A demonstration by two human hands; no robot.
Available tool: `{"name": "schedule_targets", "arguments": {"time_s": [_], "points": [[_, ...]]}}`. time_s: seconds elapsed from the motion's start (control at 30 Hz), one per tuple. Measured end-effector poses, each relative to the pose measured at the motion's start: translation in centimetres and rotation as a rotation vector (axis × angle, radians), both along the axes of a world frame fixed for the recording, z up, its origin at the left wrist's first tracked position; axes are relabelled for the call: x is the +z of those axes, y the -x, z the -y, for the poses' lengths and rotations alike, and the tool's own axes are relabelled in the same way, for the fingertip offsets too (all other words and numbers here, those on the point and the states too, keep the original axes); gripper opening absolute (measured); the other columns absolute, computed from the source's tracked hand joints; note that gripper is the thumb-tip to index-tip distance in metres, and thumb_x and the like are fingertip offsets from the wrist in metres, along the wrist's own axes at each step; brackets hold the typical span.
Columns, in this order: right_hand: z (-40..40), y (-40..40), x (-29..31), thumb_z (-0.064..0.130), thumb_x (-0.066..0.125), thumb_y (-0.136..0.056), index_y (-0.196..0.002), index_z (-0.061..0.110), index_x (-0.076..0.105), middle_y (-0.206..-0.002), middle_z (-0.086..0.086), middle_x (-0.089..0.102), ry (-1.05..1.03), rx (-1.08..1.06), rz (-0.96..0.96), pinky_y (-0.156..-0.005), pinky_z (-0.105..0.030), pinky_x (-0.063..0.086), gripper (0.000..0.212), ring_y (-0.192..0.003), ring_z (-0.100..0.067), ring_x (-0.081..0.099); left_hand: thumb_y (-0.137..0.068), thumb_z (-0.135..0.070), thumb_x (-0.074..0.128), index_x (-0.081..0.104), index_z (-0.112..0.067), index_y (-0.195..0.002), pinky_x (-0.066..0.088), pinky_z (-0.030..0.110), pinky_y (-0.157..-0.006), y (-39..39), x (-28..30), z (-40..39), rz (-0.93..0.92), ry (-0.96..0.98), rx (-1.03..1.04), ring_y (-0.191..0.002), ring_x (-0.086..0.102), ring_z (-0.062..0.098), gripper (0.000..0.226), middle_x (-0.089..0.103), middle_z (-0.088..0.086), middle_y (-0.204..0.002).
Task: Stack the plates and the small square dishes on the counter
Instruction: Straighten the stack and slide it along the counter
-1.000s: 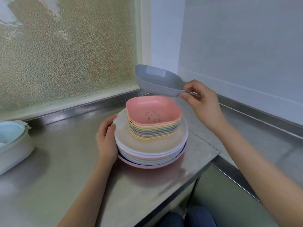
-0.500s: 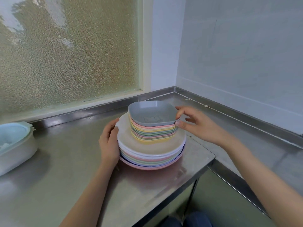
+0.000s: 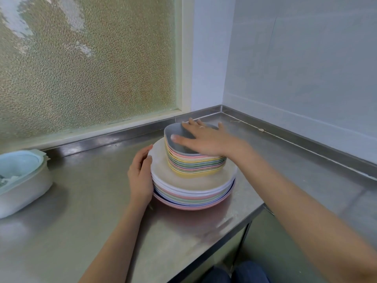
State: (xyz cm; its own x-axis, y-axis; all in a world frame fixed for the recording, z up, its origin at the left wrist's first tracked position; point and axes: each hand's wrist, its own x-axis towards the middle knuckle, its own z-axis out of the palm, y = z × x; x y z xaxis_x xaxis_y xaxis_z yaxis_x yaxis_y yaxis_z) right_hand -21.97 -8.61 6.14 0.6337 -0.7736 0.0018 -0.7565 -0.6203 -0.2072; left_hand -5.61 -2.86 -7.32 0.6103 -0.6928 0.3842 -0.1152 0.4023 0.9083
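Note:
A stack of round plates (image 3: 191,190) in white, pink, green and blue stands on the steel counter (image 3: 81,211). On top of it sits a pile of several small square dishes (image 3: 193,164) in pastel colours, with a grey dish (image 3: 173,132) uppermost. My right hand (image 3: 206,139) lies flat across the grey dish, fingers spread, palm down. My left hand (image 3: 140,176) rests against the left edge of the plate stack, fingers curved along the rims.
A white lidded container (image 3: 20,180) stands at the left of the counter. A frosted window (image 3: 87,58) and a pale wall (image 3: 306,68) close off the corner. The counter's front edge drops away at the lower right, beside a lower steel surface (image 3: 326,180).
The grey dish came down from the air onto the pile of small dishes. My right hand left its rim and now lies flat on top. The left hand stayed at the plates.

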Motion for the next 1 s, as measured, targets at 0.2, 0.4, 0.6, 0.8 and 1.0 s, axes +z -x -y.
{"name": "schedule_targets", "arguments": {"time_s": [0.2, 0.4, 0.6, 0.8, 1.0], "points": [[0.0, -0.1, 0.0, 0.077, 0.029, -0.081, -0.145, 0.044, 0.016, -0.159, 0.004, 0.010, 0.045, 0.007, 0.010, -0.109, -0.064, -0.010, 0.073, -0.146, -0.014, 0.005, -0.080, -0.016, 0.046, 0.069, -0.035, -0.093, 0.047, 0.027, -0.085, 0.0, -0.1, 0.3, -0.022, 0.008, 0.015, -0.093, 0.062, 0.010, 0.032, 0.071, -0.011, -0.096], [-0.5, -1.2, -0.9, 0.076, 0.024, -0.083, -0.143, 0.050, 0.016, -0.158, 0.004, 0.019, 0.060, 0.041, 0.122, -0.109, -0.065, -0.007, 0.066, -0.145, -0.012, 0.012, -0.079, -0.016, 0.045, 0.069, -0.031, -0.097, 0.046, 0.026, -0.086, 0.1, 0.2, 0.2, 0.007, 0.000, 0.011, -0.097, 0.062, 0.008, 0.033, 0.070, -0.011, -0.099], [-0.4, 1.0, -1.7, 0.057, 0.037, -0.092, -0.136, 0.038, 0.040, -0.145, 0.012, 0.043, 0.287, -0.069, 0.630, -0.115, -0.053, 0.013, 0.048, -0.134, -0.008, 0.038, -0.080, -0.017, 0.047, 0.070, -0.030, -0.096, 0.046, 0.023, -0.085, 0.2, 0.5, -0.2, -0.032, -0.014, -0.002, -0.095, 0.062, 0.006, 0.031, 0.071, -0.011, -0.098], [0.6, 6.9, -8.2, 0.042, 0.039, -0.097, -0.146, 0.023, 0.027, -0.152, 0.004, 0.030, -0.273, -0.516, 1.034, -0.112, -0.034, 0.020, 0.054, -0.140, -0.017, 0.027, -0.078, -0.021, 0.046, 0.066, -0.022, -0.105, 0.046, 0.022, -0.086, 0.8, 0.9, -0.4, -0.097, -0.038, -0.041, -0.098, 0.061, 0.009, 0.033, 0.068, -0.001, -0.107], [1.5, 4.7, -12.7, 0.046, 0.036, -0.091, -0.119, 0.025, 0.060, -0.121, 0.005, 0.063, -0.298, -0.503, 1.172, -0.092, -0.037, 0.048, 0.042, -0.111, -0.012, 0.058, -0.081, -0.020, 0.044, 0.058, -0.020, -0.125, 0.041, 0.031, -0.103, 0.7, 0.8, -0.6, -0.110, -0.111, -0.054, -0.121, 0.054, 0.017, 0.046, 0.060, 0.001, -0.129]]}}
